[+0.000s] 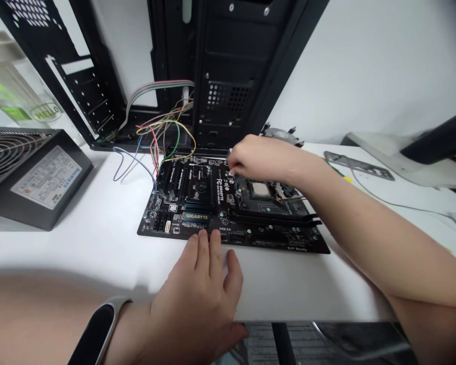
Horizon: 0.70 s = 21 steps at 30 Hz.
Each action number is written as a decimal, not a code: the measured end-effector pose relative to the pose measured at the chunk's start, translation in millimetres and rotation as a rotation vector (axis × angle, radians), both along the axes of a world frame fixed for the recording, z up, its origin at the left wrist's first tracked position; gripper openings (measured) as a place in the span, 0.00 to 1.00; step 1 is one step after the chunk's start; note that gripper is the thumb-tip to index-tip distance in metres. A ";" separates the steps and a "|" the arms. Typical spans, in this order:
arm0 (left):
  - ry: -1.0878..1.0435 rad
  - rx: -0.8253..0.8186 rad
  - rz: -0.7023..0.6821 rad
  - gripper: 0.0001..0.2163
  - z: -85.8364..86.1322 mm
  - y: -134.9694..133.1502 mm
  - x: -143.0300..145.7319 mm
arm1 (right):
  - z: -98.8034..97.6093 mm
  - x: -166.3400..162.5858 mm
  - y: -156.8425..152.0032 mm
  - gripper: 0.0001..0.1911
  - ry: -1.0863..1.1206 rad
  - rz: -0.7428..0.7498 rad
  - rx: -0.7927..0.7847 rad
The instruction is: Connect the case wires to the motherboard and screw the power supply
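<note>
A black Gigabyte motherboard (235,203) lies flat on the white desk with a processor (261,189) showing in its socket. My left hand (197,291) rests its stretched fingertips on the board's near edge, and a band is on that wrist. At the board's far edge is my right hand (253,157), its fingers curled in a pinch near the rear ports. What sits between those fingers is hidden. Thin coloured wires (167,132) run from the computer case to the board's left end.
Behind the board stands a black open computer case (228,61). A power supply (49,182) sits at left, with a clear bottle (17,91) behind it. Beyond my right wrist are a cooling fan (283,134) and a metal I/O shield (359,165). A cable (395,205) crosses the right side.
</note>
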State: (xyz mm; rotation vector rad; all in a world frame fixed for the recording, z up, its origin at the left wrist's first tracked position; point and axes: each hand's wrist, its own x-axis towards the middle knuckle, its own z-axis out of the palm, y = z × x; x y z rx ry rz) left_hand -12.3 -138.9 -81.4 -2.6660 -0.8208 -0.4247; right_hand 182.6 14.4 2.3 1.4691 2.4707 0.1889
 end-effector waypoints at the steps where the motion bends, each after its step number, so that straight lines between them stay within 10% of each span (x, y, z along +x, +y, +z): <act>1: 0.011 -0.004 -0.002 0.40 0.3 0.3 -0.1 | -0.7 -1.0 -0.7 0.12 -0.007 0.000 0.010; 21: 0.014 0.004 -0.005 0.38 6.7 2.8 0.5 | -1.2 -15.0 -10.0 0.13 -0.128 -0.041 0.087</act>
